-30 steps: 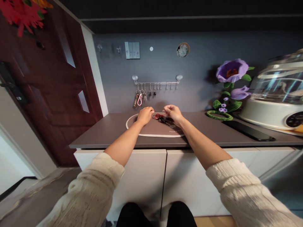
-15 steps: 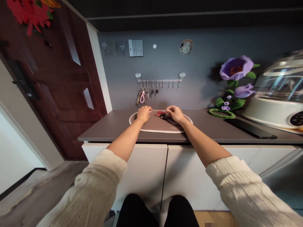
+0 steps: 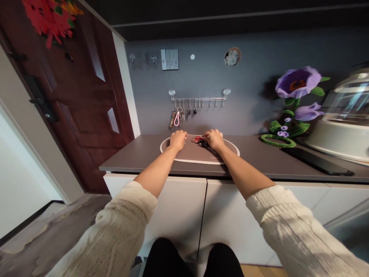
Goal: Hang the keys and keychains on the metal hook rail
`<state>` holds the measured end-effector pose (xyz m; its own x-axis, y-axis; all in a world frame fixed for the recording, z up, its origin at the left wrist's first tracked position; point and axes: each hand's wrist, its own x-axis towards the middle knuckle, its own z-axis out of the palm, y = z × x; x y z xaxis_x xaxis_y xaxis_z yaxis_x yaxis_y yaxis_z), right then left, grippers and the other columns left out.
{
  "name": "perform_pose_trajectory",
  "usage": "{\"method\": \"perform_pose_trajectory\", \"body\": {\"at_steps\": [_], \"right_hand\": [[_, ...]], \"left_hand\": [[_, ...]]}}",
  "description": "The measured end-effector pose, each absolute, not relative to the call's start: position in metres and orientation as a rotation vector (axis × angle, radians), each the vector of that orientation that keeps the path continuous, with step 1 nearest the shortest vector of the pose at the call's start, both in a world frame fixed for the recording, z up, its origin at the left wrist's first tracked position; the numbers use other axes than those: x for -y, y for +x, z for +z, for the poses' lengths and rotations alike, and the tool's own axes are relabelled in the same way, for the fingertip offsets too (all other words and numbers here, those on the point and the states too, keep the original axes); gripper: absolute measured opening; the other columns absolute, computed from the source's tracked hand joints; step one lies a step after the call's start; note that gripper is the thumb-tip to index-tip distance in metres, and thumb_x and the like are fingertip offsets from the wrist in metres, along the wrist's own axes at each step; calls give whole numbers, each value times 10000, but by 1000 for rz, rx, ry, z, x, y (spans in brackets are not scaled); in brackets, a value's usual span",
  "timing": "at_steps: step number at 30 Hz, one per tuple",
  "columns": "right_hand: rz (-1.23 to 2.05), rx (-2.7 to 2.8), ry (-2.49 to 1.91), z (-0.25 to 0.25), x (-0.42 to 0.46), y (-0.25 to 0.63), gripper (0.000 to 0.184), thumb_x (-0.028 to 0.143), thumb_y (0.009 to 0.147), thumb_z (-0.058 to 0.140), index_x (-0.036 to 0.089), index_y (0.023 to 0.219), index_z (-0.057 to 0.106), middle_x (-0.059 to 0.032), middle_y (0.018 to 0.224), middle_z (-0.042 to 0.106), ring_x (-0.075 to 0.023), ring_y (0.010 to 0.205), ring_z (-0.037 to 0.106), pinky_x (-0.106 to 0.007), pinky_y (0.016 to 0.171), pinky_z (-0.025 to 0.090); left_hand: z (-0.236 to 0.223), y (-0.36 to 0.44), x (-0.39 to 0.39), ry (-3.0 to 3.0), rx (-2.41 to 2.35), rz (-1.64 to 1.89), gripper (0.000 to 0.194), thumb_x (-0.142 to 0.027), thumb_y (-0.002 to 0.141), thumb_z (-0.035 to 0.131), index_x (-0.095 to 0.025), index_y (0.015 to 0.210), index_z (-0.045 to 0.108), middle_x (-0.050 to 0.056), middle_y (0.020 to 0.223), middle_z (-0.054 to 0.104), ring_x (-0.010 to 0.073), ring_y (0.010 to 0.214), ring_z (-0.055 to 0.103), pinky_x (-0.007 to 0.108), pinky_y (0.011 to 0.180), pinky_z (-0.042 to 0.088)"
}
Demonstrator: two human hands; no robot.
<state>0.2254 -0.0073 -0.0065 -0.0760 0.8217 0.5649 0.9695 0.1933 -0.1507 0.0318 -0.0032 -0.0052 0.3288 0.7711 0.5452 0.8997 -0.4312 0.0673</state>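
Observation:
A small bunch of keys (image 3: pixel 202 143), black with red and silver parts, lies on an oval brown mat (image 3: pixel 196 157) with a pale rim. My right hand (image 3: pixel 215 139) is at the right side of this bunch, its bent fingers closed on the keys and partly covering them. To the left, my left hand (image 3: pixel 178 140) is over the mat, apart from the bunch, with its fingers curled shut. A tiny metallic glint shows beside its fingertips; what it holds is hidden.
Behind my hands, a clear hook rail (image 3: pixel 198 99) on the wall carries several keys and a pink loop strap (image 3: pixel 177 118). At right are a purple fabric flower (image 3: pixel 298 82), a black phone (image 3: pixel 319 161) and a white appliance (image 3: pixel 343 134). A dark red door (image 3: pixel 83 111) is at left.
My left hand has drawn slightly away from the key bunch and its fingers have curled in. My right hand has lowered its fingers onto the keys. The view has shifted a little.

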Motion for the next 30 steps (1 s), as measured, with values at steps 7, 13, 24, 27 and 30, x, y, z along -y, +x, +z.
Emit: {"method": "perform_pose_trajectory", "body": {"at_steps": [7,13,24,27,30], "right_hand": [[-375,2044,-1757,-4,8,219,264,270,851,429,265,966,667,-103,994,594,-250,968,413,-375,800,280],[-368,2096,-1803,2,13,215,259,248,848,428,272,921,676,-79,1002,603,-223,959,416,-354,803,262],[-374,2100,-1821,2,12,215,227,213,835,416,196,861,641,-94,955,633,-214,921,468,-320,751,274],[-351,2087,-1805,1,9,218,212,208,830,420,192,857,629,-87,929,641,-207,902,488,-307,742,281],[-315,2037,-1791,-1,4,222,204,196,821,417,195,851,619,-75,908,648,-200,889,510,-297,737,291]], "left_hand": [[-4,33,5,-2355,1511,-738,192,-112,807,429,-198,847,595,50,944,598,168,911,510,279,778,353],[-5,34,3,-2349,1512,-720,190,-164,833,415,-208,855,599,49,948,599,174,921,511,287,775,357],[-7,34,-1,-2353,1474,-768,200,-163,834,413,-209,842,608,55,929,598,179,923,513,295,783,357],[-7,33,-2,-2342,1457,-800,205,-149,830,412,-209,837,608,55,918,598,179,914,517,293,778,359],[-5,31,-2,-2287,1477,-874,211,-149,832,406,-213,848,607,56,917,598,182,909,520,294,770,362]]}}
